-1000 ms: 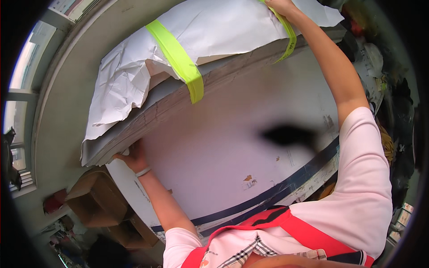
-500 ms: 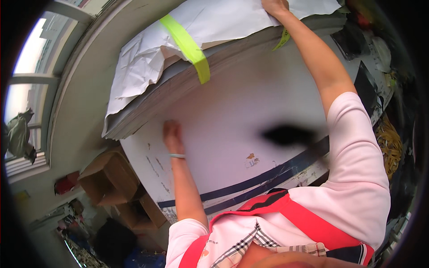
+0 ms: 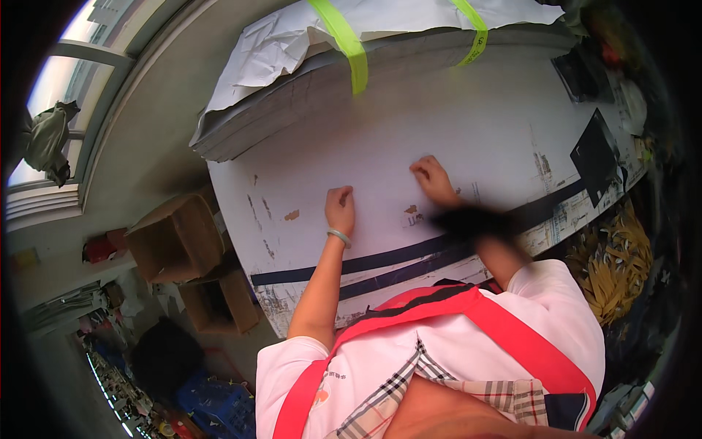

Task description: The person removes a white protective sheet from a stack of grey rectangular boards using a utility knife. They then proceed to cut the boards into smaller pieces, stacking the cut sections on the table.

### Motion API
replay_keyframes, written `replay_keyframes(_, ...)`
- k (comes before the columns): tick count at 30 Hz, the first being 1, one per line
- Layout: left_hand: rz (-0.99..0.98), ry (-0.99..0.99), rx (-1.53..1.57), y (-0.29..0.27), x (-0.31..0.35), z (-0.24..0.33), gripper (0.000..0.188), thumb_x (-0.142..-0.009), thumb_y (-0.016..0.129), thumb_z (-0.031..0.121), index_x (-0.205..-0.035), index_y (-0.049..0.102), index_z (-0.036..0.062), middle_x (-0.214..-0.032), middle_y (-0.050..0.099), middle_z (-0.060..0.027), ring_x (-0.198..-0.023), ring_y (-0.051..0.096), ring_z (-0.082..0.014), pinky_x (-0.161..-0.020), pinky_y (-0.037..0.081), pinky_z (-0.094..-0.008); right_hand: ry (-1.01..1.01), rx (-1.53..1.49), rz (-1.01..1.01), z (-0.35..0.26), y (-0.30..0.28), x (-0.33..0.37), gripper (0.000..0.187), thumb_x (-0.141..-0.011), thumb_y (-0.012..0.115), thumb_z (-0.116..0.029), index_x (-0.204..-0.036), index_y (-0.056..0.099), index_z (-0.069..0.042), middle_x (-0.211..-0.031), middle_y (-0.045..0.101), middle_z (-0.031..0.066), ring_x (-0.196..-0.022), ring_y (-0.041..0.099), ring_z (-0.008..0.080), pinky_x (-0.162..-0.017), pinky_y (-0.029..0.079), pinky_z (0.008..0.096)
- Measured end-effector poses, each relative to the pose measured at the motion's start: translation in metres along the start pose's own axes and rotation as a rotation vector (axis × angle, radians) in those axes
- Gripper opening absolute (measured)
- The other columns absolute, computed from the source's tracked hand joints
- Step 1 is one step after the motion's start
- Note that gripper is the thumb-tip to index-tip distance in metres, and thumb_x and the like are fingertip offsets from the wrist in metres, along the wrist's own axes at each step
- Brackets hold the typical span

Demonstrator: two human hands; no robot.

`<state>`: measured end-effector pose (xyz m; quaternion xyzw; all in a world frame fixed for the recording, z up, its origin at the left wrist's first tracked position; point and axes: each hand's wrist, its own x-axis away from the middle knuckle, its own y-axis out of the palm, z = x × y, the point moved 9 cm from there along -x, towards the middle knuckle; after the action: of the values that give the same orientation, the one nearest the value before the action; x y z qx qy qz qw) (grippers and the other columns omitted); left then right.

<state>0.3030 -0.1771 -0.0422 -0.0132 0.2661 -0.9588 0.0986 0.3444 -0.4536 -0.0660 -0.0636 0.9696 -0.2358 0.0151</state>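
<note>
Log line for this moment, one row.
left hand: curled, nothing visibly held; right hand: likewise; stack: table's far side, green straps over it

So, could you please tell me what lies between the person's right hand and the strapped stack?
In the head view, only bare white tabletop shows between the right hand and the strapped stack.

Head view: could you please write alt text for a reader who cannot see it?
A person's left hand and right hand, loosely curled, are over a worn white tabletop. Beyond them, crumpled white paper and two yellow-green straps lie over a thick layered stack.
</note>
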Motion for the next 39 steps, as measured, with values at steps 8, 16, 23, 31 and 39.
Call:
replay_keyframes(8,-0.027,0.035,-0.172,0.022,0.001,0.004,0.015,-0.081,0.058,0.006,-0.094,0.066,0.0044,-0.089,0.059,-0.0059,-0.075,0.056,-0.0156,-0.070,0.046,-0.0282,0.208,-0.169,0.161,0.027,-0.093,-0.010,0.032,-0.088,0.058,-0.021,-0.116,0.058,-0.006,-0.101,0.065,0.0103,-0.095,0.060,0.0201,-0.085,0.046,0.0308)
replay_keyframes(16,-0.255,-0.049,-0.103,0.059,-0.048,0.062,0.022,-0.084,0.057,0.010,-0.105,0.064,0.0057,-0.098,0.061,-0.0087,-0.079,0.060,-0.0185,-0.071,0.049,-0.0307,-0.029,-0.255,0.741,0.014,-0.254,-0.146,0.036,-0.087,0.060,-0.024,-0.118,0.056,-0.006,-0.105,0.065,0.0101,-0.096,0.061,0.0222,-0.085,0.047,0.0323)
replay_keyframes(23,-0.292,0.070,-0.128,0.128,-0.058,0.212,0.021,-0.083,0.059,0.008,-0.104,0.064,0.0043,-0.095,0.061,-0.0094,-0.079,0.061,-0.0196,-0.070,0.050,-0.0299,0.050,-0.426,0.646,0.031,-0.246,-0.184,0.023,-0.081,0.067,-0.021,-0.099,0.065,-0.007,-0.088,0.067,0.0066,-0.081,0.064,0.0174,-0.073,0.049,0.0305)
replay_keyframes(31,-0.244,0.286,-0.123,0.213,-0.136,0.326,0.021,-0.079,0.063,0.004,-0.100,0.064,0.0021,-0.094,0.059,-0.0093,-0.079,0.061,-0.0193,-0.071,0.049,-0.0311,0.083,-0.472,0.547,0.024,-0.251,-0.185,0.021,-0.080,0.068,-0.020,-0.094,0.068,-0.005,-0.089,0.068,0.0065,-0.079,0.064,0.0149,-0.070,0.049,0.0272)
replay_keyframes(39,-0.073,0.766,-0.757,0.242,-0.190,0.401,0.073,-0.070,0.077,0.029,-0.132,0.042,0.0096,-0.133,0.040,-0.0180,-0.126,0.036,-0.0362,-0.105,0.027,-0.0447,0.170,-0.616,0.685,0.059,-0.237,-0.173,0.018,-0.080,0.069,-0.016,-0.093,0.067,-0.003,-0.089,0.068,0.0060,-0.079,0.063,0.0137,-0.074,0.049,0.0259)
